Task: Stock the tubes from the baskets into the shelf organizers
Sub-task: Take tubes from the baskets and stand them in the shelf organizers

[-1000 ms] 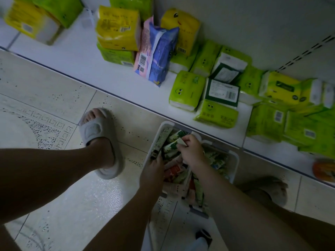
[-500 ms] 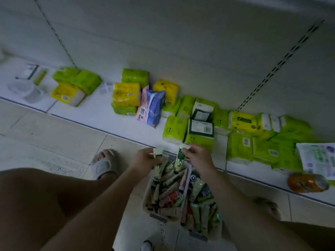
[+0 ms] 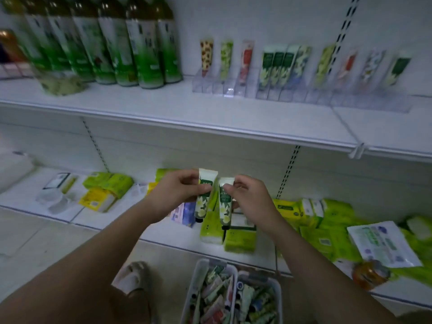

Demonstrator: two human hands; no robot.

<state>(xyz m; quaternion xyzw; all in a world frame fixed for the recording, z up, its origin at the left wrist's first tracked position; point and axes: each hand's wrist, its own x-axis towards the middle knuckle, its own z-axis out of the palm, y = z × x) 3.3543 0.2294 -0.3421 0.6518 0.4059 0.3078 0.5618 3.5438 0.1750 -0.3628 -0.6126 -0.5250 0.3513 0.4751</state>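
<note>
Both hands have risen from the baskets since half a second ago, and the view has tilted up to take in the upper white shelf (image 3: 210,118). Left hand (image 3: 180,195) pinches a green-and-white flower-printed tube (image 3: 204,195) near its crimped top, thumb and fingers curled round it. Right hand (image 3: 250,199) pinches a second, matching green-and-white tube (image 3: 225,202) the same way. Both tubes hang cap-down, just beside each other, in mid-air below the front edge of the upper shelf and above the two white plastic baskets (image 3: 233,272) on the floor.

Those baskets stand side by side beneath the upper shelf's front edge, each heaped with more small tubes in mixed colours. Beside the baskets, towards the left, a foot in a pale slide sandal (image 3: 133,277) rests on the tiled floor.

On top of the upper shelf, a row of clear plastic slotted organizers (image 3: 292,94) runs along its right part; printed tubes stand upright in several slots, among them three dark green ones together. On the same shelf's left part stands a row of tall green bottles (image 3: 121,43), blurred.

Under the upper shelf, the bottom shelf (image 3: 117,220) carries lime-green and yellow tissue packs (image 3: 327,218) scattered behind the hands and towards the right.
</note>
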